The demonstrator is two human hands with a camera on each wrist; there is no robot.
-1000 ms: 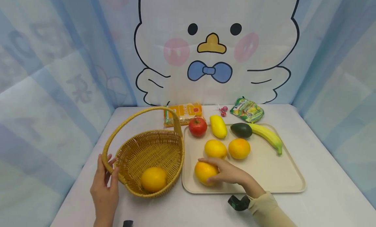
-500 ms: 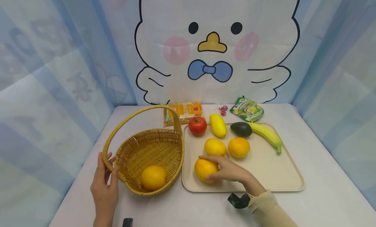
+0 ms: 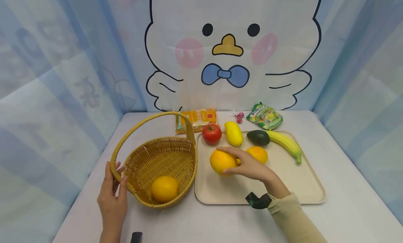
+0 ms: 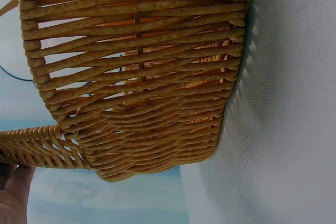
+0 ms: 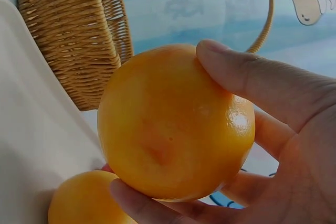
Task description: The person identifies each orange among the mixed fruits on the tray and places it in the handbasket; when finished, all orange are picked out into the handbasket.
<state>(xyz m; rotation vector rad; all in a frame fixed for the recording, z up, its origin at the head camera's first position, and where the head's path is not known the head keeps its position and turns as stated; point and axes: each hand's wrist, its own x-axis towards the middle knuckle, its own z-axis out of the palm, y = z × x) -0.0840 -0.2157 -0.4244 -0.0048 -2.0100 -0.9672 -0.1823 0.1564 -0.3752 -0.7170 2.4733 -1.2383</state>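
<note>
My right hand [image 3: 248, 165] grips an orange [image 3: 223, 162] between thumb and fingers, raised above the tray [image 3: 226, 197]. Up close in the right wrist view, the round orange [image 5: 176, 124] shows a small dimple. The left hand [image 3: 112, 201] holds the woven basket [image 3: 135, 197] where its arched handle [image 3: 138, 126] joins the rim. Inside the basket lies another orange fruit [image 3: 165, 189]. A further orange [image 3: 258, 154] rests on the tray, partly behind my right hand. A yellow fruit beside it is almost wholly hidden by that hand.
Toward the tray's back are a red tomato-like fruit [image 3: 212, 134], a yellow mango-like fruit [image 3: 233, 133], a dark green avocado [image 3: 258, 137] and a banana [image 3: 285, 145]. Behind lie an orange packet [image 3: 196, 120], lollipops [image 3: 240, 117] and a green packet [image 3: 265, 116].
My right hand has lifted the orange off the tray and moved it slightly away from me, now covering most of the yellow fruit. The left hand stays at the basket handle.
</note>
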